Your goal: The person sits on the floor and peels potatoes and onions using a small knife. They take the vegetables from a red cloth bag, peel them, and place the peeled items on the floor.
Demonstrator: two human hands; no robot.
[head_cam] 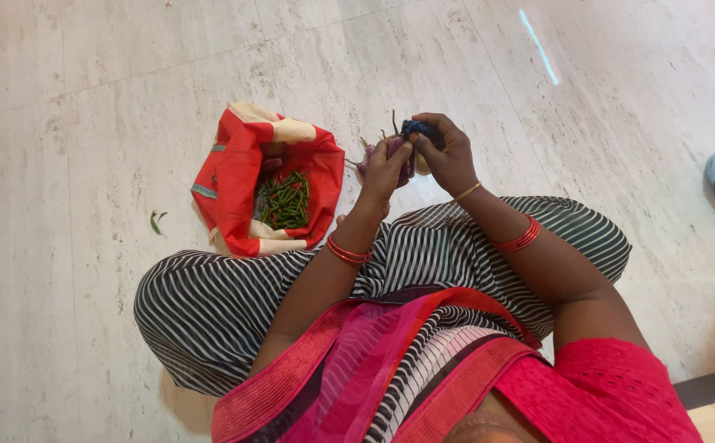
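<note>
Small purple brinjal (396,150), stalk up, pinched at the grip of both hands. Dark blue bundle (419,128) pressed against its top (cloth or bag, too blurred to tell). More purple brinjals (365,164) clustered just behind, low over the floor.

The floor (111,123) is pale, polished stone in large slabs with faint grey veining and thin joints running across the far side. A narrow streak of light (539,46) glints at far right. A dark strip (714,384) edges the near right corner.
</note>
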